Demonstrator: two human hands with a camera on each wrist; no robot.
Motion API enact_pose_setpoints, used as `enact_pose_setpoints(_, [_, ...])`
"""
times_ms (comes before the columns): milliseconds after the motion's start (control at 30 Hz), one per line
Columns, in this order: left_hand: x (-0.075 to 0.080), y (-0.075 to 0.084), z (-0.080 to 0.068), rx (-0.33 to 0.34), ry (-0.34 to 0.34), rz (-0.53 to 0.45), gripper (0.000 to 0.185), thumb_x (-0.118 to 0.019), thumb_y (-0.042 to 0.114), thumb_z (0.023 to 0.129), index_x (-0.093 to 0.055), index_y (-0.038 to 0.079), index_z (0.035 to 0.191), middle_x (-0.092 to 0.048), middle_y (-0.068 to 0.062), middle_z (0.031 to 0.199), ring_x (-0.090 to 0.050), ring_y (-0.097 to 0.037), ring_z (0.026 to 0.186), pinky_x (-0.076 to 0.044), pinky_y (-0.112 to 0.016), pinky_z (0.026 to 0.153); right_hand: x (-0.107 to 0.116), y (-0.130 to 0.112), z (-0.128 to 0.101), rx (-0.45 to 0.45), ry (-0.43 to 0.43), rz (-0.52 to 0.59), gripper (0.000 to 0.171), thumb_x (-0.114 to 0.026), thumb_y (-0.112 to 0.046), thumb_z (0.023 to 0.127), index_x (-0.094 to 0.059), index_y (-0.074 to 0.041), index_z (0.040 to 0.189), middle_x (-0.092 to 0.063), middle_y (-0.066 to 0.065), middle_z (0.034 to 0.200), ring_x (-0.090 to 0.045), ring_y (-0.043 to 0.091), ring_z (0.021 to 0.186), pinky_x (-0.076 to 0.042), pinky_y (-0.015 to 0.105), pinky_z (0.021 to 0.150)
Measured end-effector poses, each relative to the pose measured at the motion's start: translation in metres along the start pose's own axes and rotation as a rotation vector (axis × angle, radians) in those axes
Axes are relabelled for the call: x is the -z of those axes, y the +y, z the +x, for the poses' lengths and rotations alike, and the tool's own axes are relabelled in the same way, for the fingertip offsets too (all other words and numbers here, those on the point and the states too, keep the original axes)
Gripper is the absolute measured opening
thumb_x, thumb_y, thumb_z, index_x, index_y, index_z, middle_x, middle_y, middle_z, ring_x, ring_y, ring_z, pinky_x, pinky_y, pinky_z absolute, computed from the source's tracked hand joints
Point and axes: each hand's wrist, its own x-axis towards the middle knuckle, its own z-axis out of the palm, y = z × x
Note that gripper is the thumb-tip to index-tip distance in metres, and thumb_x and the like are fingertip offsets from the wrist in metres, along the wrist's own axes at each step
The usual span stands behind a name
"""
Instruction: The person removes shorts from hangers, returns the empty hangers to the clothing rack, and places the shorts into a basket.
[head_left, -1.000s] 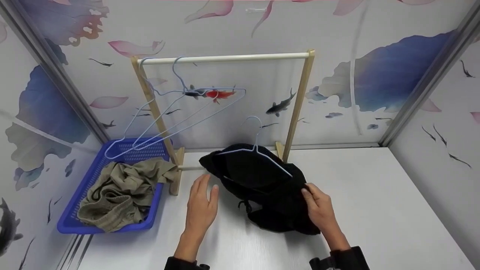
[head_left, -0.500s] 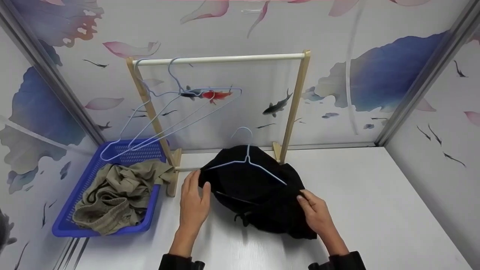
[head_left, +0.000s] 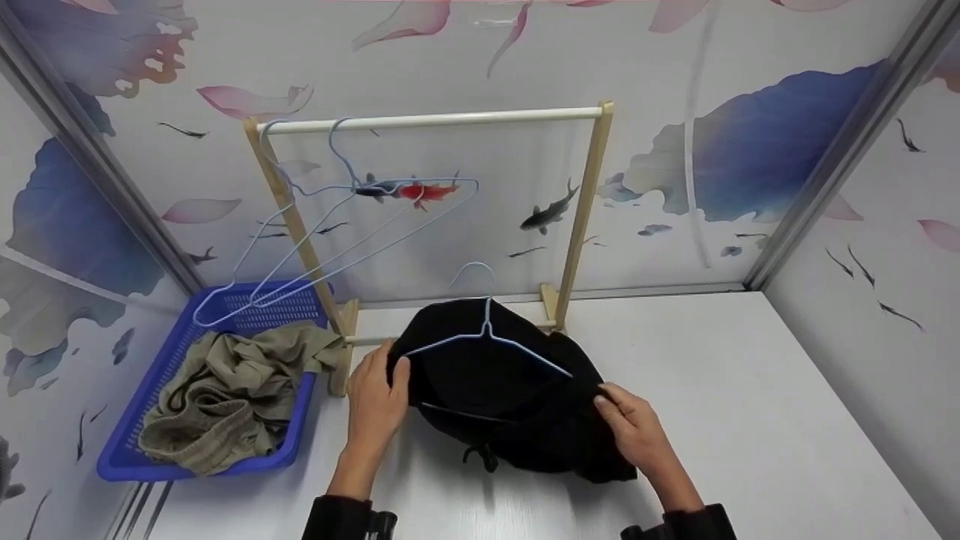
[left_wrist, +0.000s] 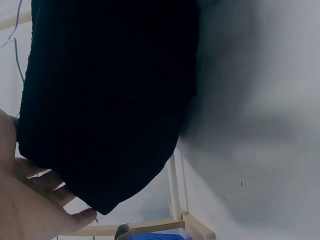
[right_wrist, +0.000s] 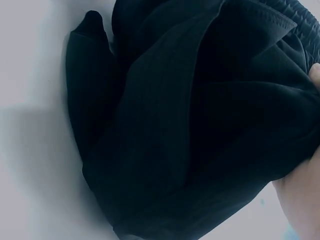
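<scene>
left hand [head_left: 377, 397]: gripping the left edge of the black garment [head_left: 510, 397], fingers curled around the cloth near the rack's foot
right hand [head_left: 634, 431]: pinching the garment's right edge, thumb on top
garment: lying bunched on the white table [head_left: 750, 420], right in front of the rack [head_left: 427, 120]
hanger [head_left: 487, 337]: light blue wire one, lying on top of the garment with the hook pointing at the rack
rack: two more wire hangers [head_left: 330, 225] hooked at the left end of its bar
basket [head_left: 150, 420]: blue, left of the rack, with olive clothes [head_left: 232, 390] heaped inside
</scene>
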Motion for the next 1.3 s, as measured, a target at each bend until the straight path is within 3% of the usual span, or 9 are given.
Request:
enact_pose_setpoints(333, [0.003, -0.005, 0.005, 0.024, -0.006, 0.009, 0.030, -0.056, 0.027, 0.106, -0.072, 0.001, 0.110, -0.071, -0.016, 0.114, -0.064, -0.038, 0.112, -0.047, -0.053, 0.100, 0.005, -0.002, 0.003, -0.024, -0.019, -0.001, 0.019, -0.057, 0.010, 0.098, -0.072, -0.001, 0.103, -0.069, -0.009, 0.098, -0.060, 0.001, 0.090, -0.045, 0.013, 0.082])
enact_pose_setpoints(667, [0.008, -0.009, 0.003, 0.022, 0.010, -0.015, 0.028, -0.058, 0.028, 0.104, -0.069, 0.003, 0.103, -0.070, -0.016, 0.108, -0.060, -0.037, 0.102, -0.038, -0.056, 0.089, 0.001, 0.000, 0.005, -0.007, -0.034, 0.002, 0.021, -0.058, 0.010, 0.098, -0.072, -0.005, 0.101, -0.070, -0.006, 0.096, -0.060, 0.002, 0.088, -0.045, 0.014, 0.081])
enact_pose_setpoints(800, [0.009, -0.008, 0.004, 0.005, 0.048, -0.018, 0.027, -0.059, 0.027, 0.104, -0.068, 0.002, 0.100, -0.070, -0.016, 0.105, -0.061, -0.037, 0.098, -0.037, -0.053, 0.086, 0.000, -0.004, 0.007, -0.022, -0.016, -0.059, 0.019, -0.061, 0.007, 0.097, -0.075, -0.004, 0.105, -0.075, 0.002, 0.101, -0.065, 0.004, 0.094, -0.046, 0.012, 0.085])
enact_pose_setpoints(967, [0.009, -0.003, 0.002, -0.004, 0.087, 0.001, 0.029, -0.060, 0.029, 0.103, -0.068, 0.001, 0.101, -0.070, -0.017, 0.104, -0.061, -0.038, 0.098, -0.037, -0.052, 0.084, -0.002, -0.010, 0.011, 0.008, 0.006, -0.207, 0.020, -0.064, 0.002, 0.098, -0.074, 0.001, 0.115, -0.076, 0.013, 0.112, -0.070, 0.018, 0.108, -0.046, 0.013, 0.095])
enact_pose_setpoints(1100, [0.006, 0.003, 0.000, -0.016, 0.115, 0.027, 0.031, -0.061, 0.031, 0.102, -0.067, 0.001, 0.101, -0.069, -0.018, 0.104, -0.060, -0.038, 0.096, -0.037, -0.052, 0.083, -0.006, -0.012, 0.014, 0.067, 0.016, -0.282, 0.022, -0.064, 0.001, 0.099, -0.071, 0.005, 0.119, -0.074, 0.014, 0.111, -0.069, 0.023, 0.107, -0.050, 0.020, 0.094])
enact_pose_setpoints(1300, [0.003, 0.010, -0.005, -0.035, 0.166, 0.044, 0.029, -0.062, 0.030, 0.101, -0.068, 0.001, 0.100, -0.069, -0.017, 0.101, -0.058, -0.037, 0.092, -0.037, -0.051, 0.081, -0.015, -0.013, 0.013, 0.092, 0.023, -0.343, 0.028, -0.071, -0.004, 0.095, -0.070, 0.004, 0.121, -0.070, 0.008, 0.107, -0.067, 0.023, 0.099, -0.054, 0.044, 0.086])
